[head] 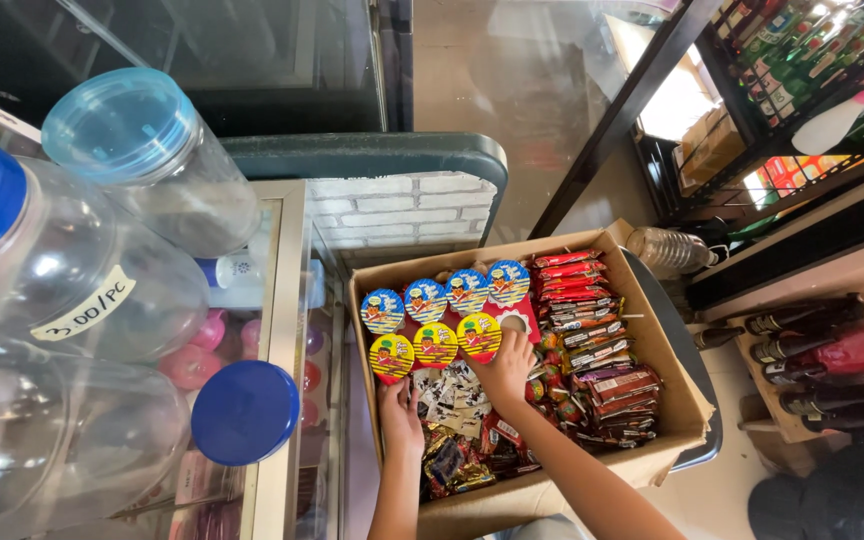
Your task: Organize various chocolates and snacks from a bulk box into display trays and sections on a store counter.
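A cardboard box (667,375) sits in the middle of the scene, on a chair (697,440). In it, round-lidded cups (447,315) fill the far left part in two rows, stacked snack bars (592,330) run down the right side, and small wrapped sweets (457,430) lie near. Both hands are in the box: the left hand (398,412) just near of the cups, the right hand (507,370) between cups and bars. Left of the box stands a display case (282,330) with lidded jars (102,260) on top. Bottles (822,360) lie far right.

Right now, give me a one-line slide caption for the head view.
Both hands, left hand and right hand, reach into a cardboard box of round-lidded snack cups and red wrapped bars.
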